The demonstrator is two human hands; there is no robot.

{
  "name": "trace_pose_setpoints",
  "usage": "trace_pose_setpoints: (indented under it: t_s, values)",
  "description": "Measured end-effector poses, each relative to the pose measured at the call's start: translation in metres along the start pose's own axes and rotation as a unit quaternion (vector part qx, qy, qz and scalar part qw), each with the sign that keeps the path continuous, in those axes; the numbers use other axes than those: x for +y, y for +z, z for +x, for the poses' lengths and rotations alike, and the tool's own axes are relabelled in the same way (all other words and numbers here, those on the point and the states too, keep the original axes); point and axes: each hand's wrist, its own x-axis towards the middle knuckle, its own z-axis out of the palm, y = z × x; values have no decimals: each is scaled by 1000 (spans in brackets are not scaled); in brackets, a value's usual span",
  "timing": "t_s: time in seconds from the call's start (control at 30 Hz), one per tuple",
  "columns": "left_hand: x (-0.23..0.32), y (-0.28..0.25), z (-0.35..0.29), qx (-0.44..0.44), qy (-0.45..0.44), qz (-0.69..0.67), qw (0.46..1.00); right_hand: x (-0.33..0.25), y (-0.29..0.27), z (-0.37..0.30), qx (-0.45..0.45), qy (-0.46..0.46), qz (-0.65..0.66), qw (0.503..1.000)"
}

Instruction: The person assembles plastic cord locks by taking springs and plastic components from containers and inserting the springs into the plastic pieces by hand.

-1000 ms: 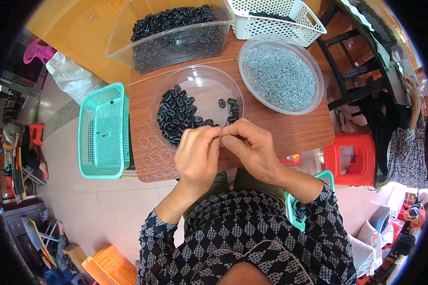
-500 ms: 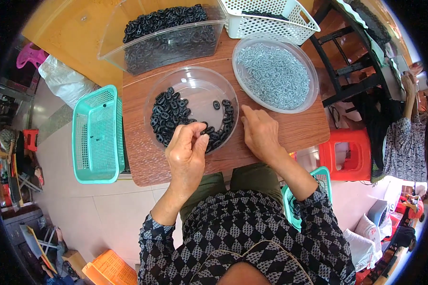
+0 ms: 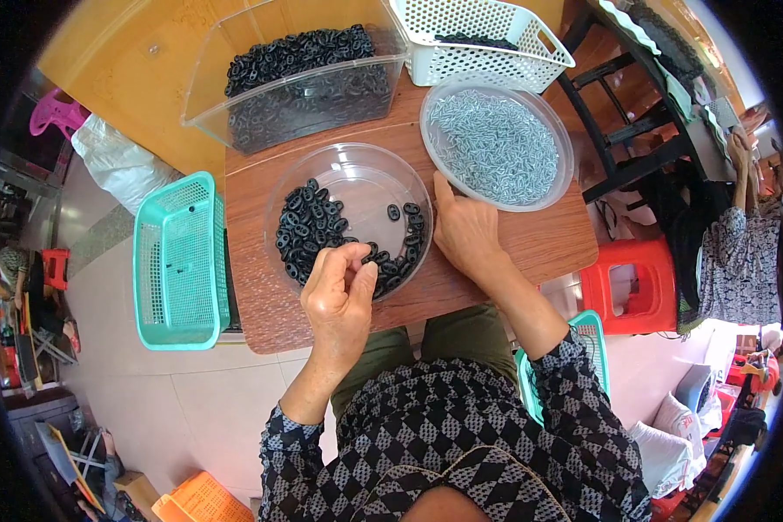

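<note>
My left hand (image 3: 339, 296) hovers over the near rim of a clear round bowl (image 3: 357, 178) that holds several black rubber rings (image 3: 309, 228). Its thumb and fingers are pinched together on a small black ring. My right hand (image 3: 466, 228) lies flat on the wooden table (image 3: 548, 239), fingers stretched toward a second clear bowl (image 3: 566, 174) filled with small silvery metal pieces (image 3: 494, 143). The right hand holds nothing that I can see.
A clear rectangular tub of black rings (image 3: 297, 74) stands at the back, with a white perforated basket (image 3: 483, 35) to its right. A teal basket (image 3: 181, 261) sits left of the table. A red stool (image 3: 635, 287) and another person (image 3: 735, 252) are at the right.
My hands were joined in front of me over the table edge. They have parted: the left went into the black-ring bowl, the right reached toward the metal-piece bowl.
</note>
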Motion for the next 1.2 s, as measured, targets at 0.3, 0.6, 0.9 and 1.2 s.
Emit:
trace_pose_setpoints:
  t_s: [0.3, 0.6, 0.9, 1.2]
  values:
    - [3, 2, -3, 3, 1, -15, 1000, 7, 17, 1, 66, -12, -46, 997]
    - [-7, 4, -3, 10, -69, -109, 992, 13, 12, -8, 74, 33, 42, 996]
    - [-8, 5, -4, 0, -107, -169, 980, 14, 7, -12, 72, 30, 155, 985]
    - [0, 6, -2, -3, -115, -227, 967, 21, 20, -9, 122, -55, 58, 989]
